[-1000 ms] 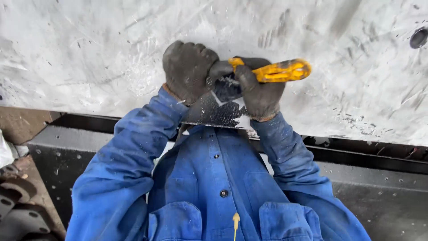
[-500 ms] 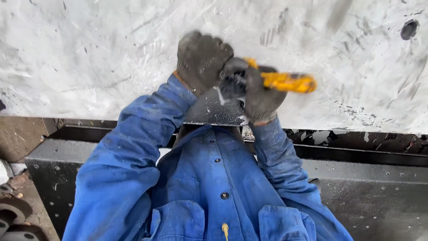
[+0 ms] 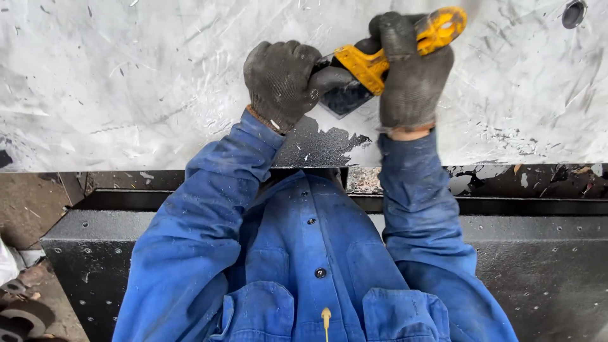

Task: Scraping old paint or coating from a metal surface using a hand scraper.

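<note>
Scraper [image 3: 386,54], yellow-handled, lies at 12 o'clock on the white-coated panel [image 3: 126,82], its blade end under the left hand. Right hand [image 3: 415,76] is closed round the handle; left hand [image 3: 282,79] presses down on the blade end. A dark bared patch [image 3: 316,147] at 6 o'clock of the hands is stripped; the coating elsewhere remains.

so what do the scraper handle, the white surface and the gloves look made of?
Scraper handle: looks like yellow moulded plastic, smooth and slightly glossy, scuffed dark. White surface: apparently a painted or coated dark metal panel, since the coating is scratched and flaked off to dark patches near the edge. Gloves on the left hand and right hand: dark knitted fabric, visibly textured weave, grimy.
</note>
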